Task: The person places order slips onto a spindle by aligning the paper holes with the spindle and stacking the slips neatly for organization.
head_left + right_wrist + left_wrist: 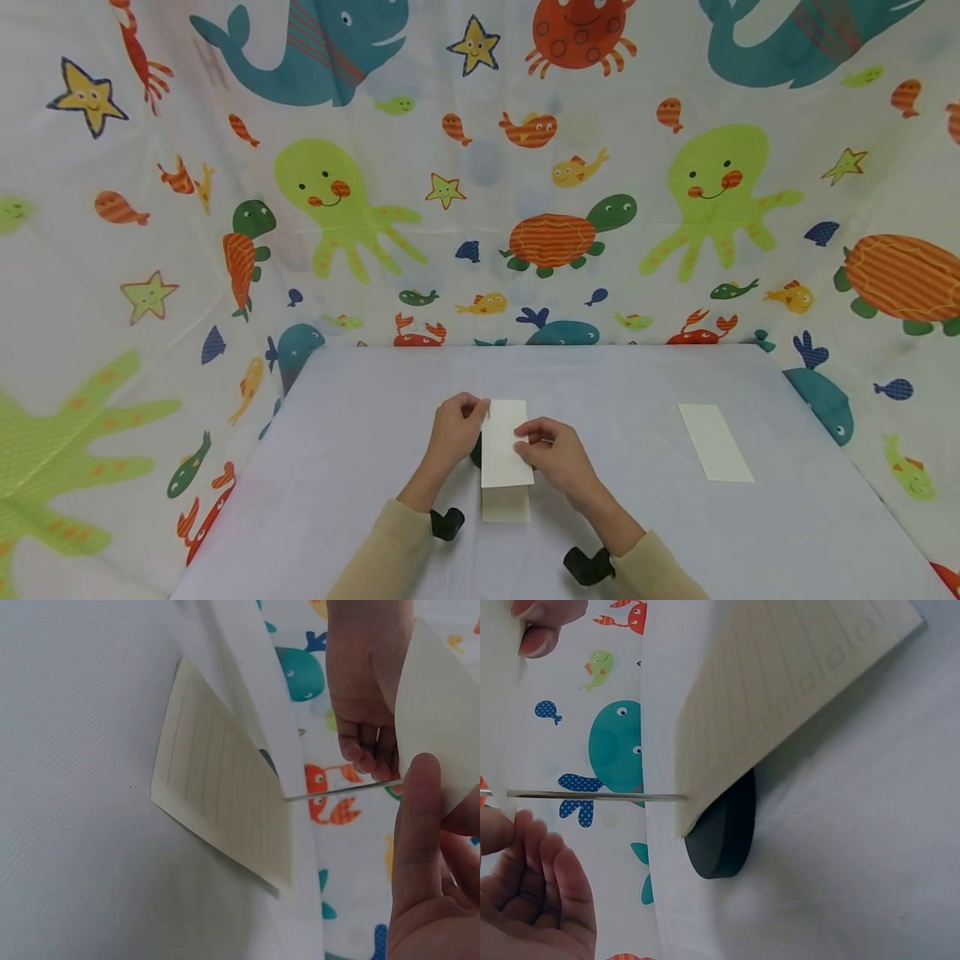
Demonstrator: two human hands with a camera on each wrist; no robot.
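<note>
A blank cream paper slip [504, 450] is held up between both hands. My left hand [456, 429] pinches its upper left corner, and my right hand [557, 457] pinches its right edge with thumb and fingers. Below it a paper spike stands on the table, with a thin metal rod [600, 796] and a round black base [727, 832]. A lined slip [217, 780] sits low on the rod, over the base. The rod reaches the raised slip near my left fingers [540, 855]; in the left wrist view a bit of metal shows beyond the paper.
Another cream slip [716, 443] lies flat on the white-covered table [600, 383] at the right. A cloth printed with sea animals [450, 225] hangs behind and at both sides. Black wrist mounts [588, 567] sit at the wrists.
</note>
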